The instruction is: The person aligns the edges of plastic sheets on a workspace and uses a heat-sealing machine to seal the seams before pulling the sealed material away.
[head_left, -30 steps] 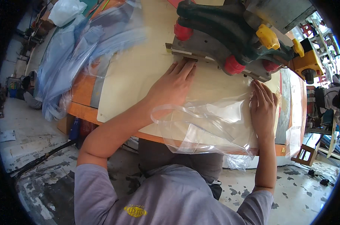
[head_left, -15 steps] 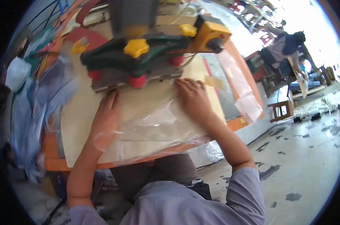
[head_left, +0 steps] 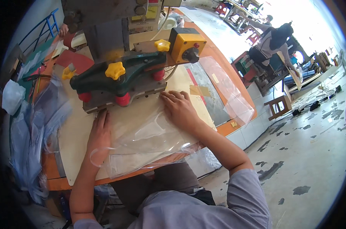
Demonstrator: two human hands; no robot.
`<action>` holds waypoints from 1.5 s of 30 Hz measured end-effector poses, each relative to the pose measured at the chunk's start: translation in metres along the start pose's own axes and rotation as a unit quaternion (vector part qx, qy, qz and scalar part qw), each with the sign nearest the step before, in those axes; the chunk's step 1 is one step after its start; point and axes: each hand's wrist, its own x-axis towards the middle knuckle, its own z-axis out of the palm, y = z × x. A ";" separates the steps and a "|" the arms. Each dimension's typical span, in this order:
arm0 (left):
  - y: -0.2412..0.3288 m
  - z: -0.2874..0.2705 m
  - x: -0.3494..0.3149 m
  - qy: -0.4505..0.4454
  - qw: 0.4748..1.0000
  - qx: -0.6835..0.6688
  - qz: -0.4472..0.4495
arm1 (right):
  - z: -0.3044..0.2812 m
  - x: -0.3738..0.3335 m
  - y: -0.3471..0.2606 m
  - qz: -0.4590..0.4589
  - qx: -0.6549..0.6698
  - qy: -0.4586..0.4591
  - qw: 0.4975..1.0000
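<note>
My left hand (head_left: 99, 133) lies with fingers stretched out, its fingertips at the lower edge of the press's metal bar (head_left: 132, 98). My right hand (head_left: 180, 110) rests flat with fingers spread near the bar's right end. Under and between them is a clear plastic sheet (head_left: 153, 131), wrinkled and shiny, on a pale cream board (head_left: 75, 152). The plastic's near part droops toward the table's front edge, and a clear curved edge crosses my left wrist. Above stands the press head (head_left: 123, 78), dark green with yellow star knobs and red round nuts.
A yellow control box (head_left: 186, 44) with a black dial juts out at the press's right. Loose clear plastic sheets (head_left: 39, 129) are heaped at the left of the orange table (head_left: 234, 126). Another person (head_left: 274, 44) bends over boards at far right, near a wooden stool (head_left: 278, 107).
The view has shifted, so the press and table sit further left and the picture is sharper. Both hands stay on the plastic sheet beside the metal bar.
</note>
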 end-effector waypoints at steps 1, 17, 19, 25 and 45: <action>0.002 -0.001 0.000 -0.003 1.000 -0.003 -0.003 | 0.000 -0.001 0.000 0.005 0.001 -0.004 1.000; 0.002 -0.001 0.000 -0.003 1.000 0.004 -0.009 | 0.005 -0.003 0.003 0.003 -0.004 0.000 1.000; 0.004 -0.002 0.001 -0.009 1.000 0.006 -0.020 | 0.002 -0.001 0.002 0.007 0.000 -0.006 1.000; 0.006 -0.005 0.000 -0.005 1.000 0.011 -0.017 | 0.002 -0.004 0.003 0.002 0.000 0.006 1.000; 0.003 0.002 -0.003 0.020 0.999 0.046 -0.002 | -0.003 -0.004 0.004 0.000 -0.009 -0.011 1.000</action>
